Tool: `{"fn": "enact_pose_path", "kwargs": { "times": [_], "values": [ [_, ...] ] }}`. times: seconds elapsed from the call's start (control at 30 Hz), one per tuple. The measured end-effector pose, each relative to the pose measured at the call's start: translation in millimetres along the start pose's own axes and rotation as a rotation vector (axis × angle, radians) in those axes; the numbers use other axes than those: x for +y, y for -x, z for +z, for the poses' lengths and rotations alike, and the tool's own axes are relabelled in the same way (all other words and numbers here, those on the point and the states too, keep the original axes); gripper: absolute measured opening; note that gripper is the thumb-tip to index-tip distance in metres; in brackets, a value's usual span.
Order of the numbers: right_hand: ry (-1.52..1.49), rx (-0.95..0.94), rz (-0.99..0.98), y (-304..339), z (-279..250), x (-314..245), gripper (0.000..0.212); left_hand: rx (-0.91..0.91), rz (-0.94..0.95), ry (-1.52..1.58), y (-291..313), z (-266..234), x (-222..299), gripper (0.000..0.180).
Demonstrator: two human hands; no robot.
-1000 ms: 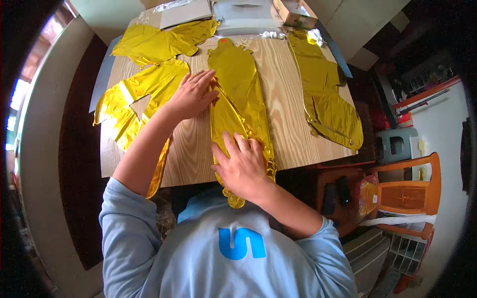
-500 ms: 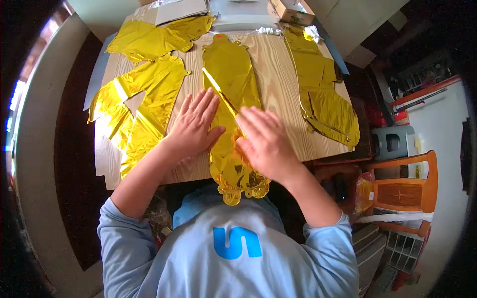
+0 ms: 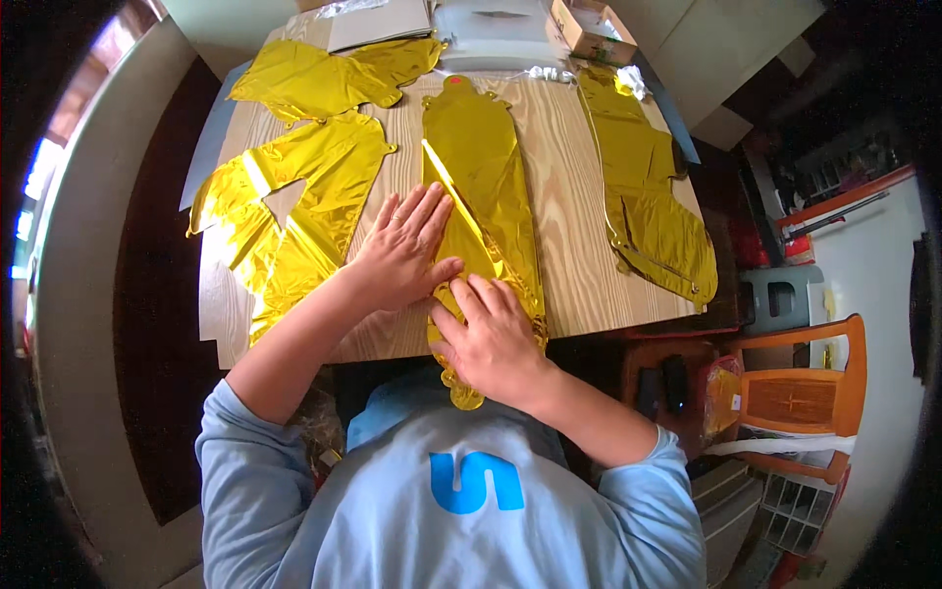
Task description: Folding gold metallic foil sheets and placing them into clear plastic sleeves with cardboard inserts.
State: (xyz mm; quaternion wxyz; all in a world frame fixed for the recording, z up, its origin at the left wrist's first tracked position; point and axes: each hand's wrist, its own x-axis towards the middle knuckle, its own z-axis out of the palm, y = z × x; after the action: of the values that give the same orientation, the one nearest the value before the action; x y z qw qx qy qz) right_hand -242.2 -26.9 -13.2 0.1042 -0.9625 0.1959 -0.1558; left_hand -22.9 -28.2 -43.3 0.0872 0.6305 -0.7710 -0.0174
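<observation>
A flat, uninflated gold foil balloon (image 3: 476, 137), long and narrow, lies on the table in front of me. Its lower end hangs over the near edge, partly hidden by my right hand. My left hand (image 3: 402, 257) rests flat at its left edge, fingers stretched out, partly on the foil and partly on the wood. A bright diagonal crease runs down the foil past my left fingertips. My right hand (image 3: 496, 339) lies over the lower part of the balloon near the table edge, its fingers apart and slightly bent on the foil.
More flat gold foil balloons lie on the wooden table (image 3: 564, 226): one at left (image 3: 339, 187), one at far left (image 3: 304, 79), one at right (image 3: 633, 162). At the back are a small cardboard box (image 3: 594, 34) and crumpled white material (image 3: 631, 80). A wooden chair (image 3: 795, 393) stands right.
My right hand has slid down the balloon toward me, from beside the crease to near the table edge. My left hand stays pressed flat in nearly the same place. The view has shifted slightly.
</observation>
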Motion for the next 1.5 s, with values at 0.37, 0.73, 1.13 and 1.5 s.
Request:
{"fn": "enact_pose_path", "kwargs": {
  "times": [0.37, 0.73, 1.13, 1.5],
  "values": [
    [0.045, 0.037, -0.006, 3, 6, -9, 0.049, 0.072, -0.014, -0.035, -45, -5, -25, 0.079],
    [-0.107, 0.029, 0.016, 2, -4, 1, 0.052, 0.159, -0.071, 0.207, -55, 8, -46, 0.079],
    [0.110, -0.180, 0.171, -18, -4, 85, 0.076, 0.076, -0.033, 0.061, 4, 1, 16, 0.086],
    [0.063, -0.212, 0.138, -16, -7, 102, 0.077, 0.219, -0.003, 0.062, -6, 10, 20, 0.088]
  ]
}}
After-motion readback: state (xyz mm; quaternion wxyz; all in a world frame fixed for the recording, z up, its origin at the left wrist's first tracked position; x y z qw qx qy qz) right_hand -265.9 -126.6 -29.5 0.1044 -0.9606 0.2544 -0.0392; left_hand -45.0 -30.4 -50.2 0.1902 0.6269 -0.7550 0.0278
